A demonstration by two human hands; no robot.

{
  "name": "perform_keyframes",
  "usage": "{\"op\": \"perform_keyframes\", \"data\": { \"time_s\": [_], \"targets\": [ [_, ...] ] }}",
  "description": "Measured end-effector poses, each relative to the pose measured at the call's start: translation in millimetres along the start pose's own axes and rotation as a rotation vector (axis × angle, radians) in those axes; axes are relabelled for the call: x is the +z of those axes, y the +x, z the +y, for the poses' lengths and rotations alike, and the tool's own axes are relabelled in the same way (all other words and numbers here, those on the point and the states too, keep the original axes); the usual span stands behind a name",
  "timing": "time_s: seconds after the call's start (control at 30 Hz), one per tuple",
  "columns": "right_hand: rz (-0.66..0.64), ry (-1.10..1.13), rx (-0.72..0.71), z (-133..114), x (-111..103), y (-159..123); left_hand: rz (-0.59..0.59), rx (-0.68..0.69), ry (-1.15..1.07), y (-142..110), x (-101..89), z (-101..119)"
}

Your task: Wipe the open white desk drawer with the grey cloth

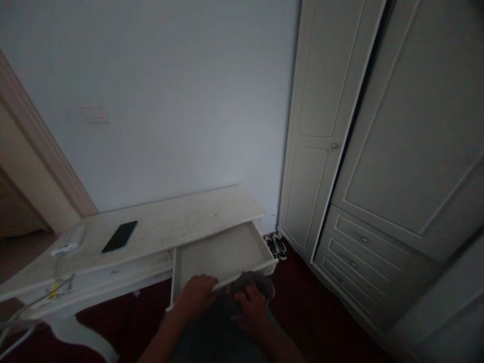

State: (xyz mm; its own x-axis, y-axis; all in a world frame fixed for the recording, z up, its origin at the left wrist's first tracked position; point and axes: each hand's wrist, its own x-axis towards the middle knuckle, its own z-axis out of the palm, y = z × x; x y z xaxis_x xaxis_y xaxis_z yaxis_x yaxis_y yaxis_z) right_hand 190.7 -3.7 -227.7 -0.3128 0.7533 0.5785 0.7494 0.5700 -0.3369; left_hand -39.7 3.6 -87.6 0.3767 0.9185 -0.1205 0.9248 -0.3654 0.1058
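Observation:
A white desk (170, 227) stands against the wall with its right drawer (223, 252) pulled out; the drawer's inside looks bare. My left hand (196, 297) rests on the drawer's front edge, fingers curled over it. My right hand (251, 305) sits just right of it, closed on a dark grey cloth (255, 282) bunched at the drawer's front edge.
A black phone (120, 236) lies on the desk top, with a white device (70, 241) and cables (22, 312) at the left end. A white wardrobe (378, 151) with drawers fills the right side. Shoes (276, 246) sit on the dark red floor by the wall.

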Motion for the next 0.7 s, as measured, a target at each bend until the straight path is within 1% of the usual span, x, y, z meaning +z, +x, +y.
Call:
{"op": "perform_keyframes", "data": {
  "time_s": [0.03, 0.07, 0.1, 0.13, 0.17, 0.2, 0.23, 0.27, 0.3, 0.33, 0.37, 0.4, 0.47, 0.5, 0.53, 0.57, 0.6, 0.63, 0.67, 0.7],
  "targets": [
    [-0.024, 0.03, -0.003, -1.8, 5.4, -4.9, -0.035, -0.03, 0.01, -0.6, -1.5, -0.1],
    [-0.014, 0.069, 0.008, -1.6, 7.1, -7.3, -0.061, -0.053, 0.02, -1.7, -3.7, -0.8],
    [0.04, 0.115, 0.047, 0.8, 5.3, -7.5, -0.082, -0.069, 0.028, -2.8, -5.9, -1.4],
    [0.137, 0.162, 0.126, 5.4, 0.6, -6.2, -0.099, -0.079, 0.034, -4.0, -7.5, -1.5],
    [0.27, 0.204, 0.253, 12.2, -6.9, -4.0, -0.107, -0.084, 0.038, -5.0, -8.0, -1.0],
    [0.417, 0.24, 0.415, 20.7, -16.9, -1.7, -0.108, -0.082, 0.038, -6.1, -6.9, 0.3],
    [0.55, 0.277, 0.588, 30.7, -29.3, 0.4, -0.111, -0.077, 0.035, -7.3, -4.1, 2.2],
    [0.652, 0.316, 0.748, 41.4, -43.9, 2.2, -0.118, -0.072, 0.029, -8.8, 0.3, 4.5],
    [0.714, 0.363, 0.862, 52.3, -60.6, 3.9, -0.129, -0.069, 0.027, -10.7, 5.9, 7.1],
    [0.736, 0.42, 0.919, 62.6, -78.9, 5.9, -0.146, -0.068, 0.022, -13.0, 12.1, 9.7],
    [0.74, 0.459, 0.934, 71.8, -98.3, 9.0, -0.159, -0.068, 0.017, -15.7, 18.4, 12.1],
    [0.756, 0.469, 0.93, 79.3, -117.6, 13.8, -0.17, -0.067, 0.01, -18.7, 24.1, 14.3],
    [0.812, 0.429, 0.873, 88.2, -151.4, 30.2, -0.185, -0.075, -0.004, -24.9, 32.7, 17.3],
    [0.804, 0.405, 0.821, 89.6, -163.3, 42.0, -0.197, -0.083, -0.01, -27.7, 35.2, 18.1],
    [0.747, 0.389, 0.752, 89.2, -170.5, 55.7, -0.203, -0.091, -0.016, -30.1, 36.6, 18.5],
    [0.633, 0.381, 0.676, 87.7, -172.5, 70.4, -0.207, -0.099, -0.023, -32.1, 36.9, 18.6],
    [0.474, 0.376, 0.598, 85.6, -169.2, 85.6, -0.209, -0.106, -0.033, -33.5, 36.5, 18.6],
    [0.302, 0.36, 0.527, 83.4, -161.5, 100.4, -0.203, -0.109, -0.046, -34.3, 35.5, 18.6],
    [0.129, 0.329, 0.493, 81.7, -150.4, 114.3, -0.19, -0.112, -0.062, -34.5, 34.2, 18.7],
    [-0.03, 0.286, 0.512, 81.0, -137.6, 127.0, -0.172, -0.118, -0.081, -34.3, 32.7, 19.0]
  ]
}}
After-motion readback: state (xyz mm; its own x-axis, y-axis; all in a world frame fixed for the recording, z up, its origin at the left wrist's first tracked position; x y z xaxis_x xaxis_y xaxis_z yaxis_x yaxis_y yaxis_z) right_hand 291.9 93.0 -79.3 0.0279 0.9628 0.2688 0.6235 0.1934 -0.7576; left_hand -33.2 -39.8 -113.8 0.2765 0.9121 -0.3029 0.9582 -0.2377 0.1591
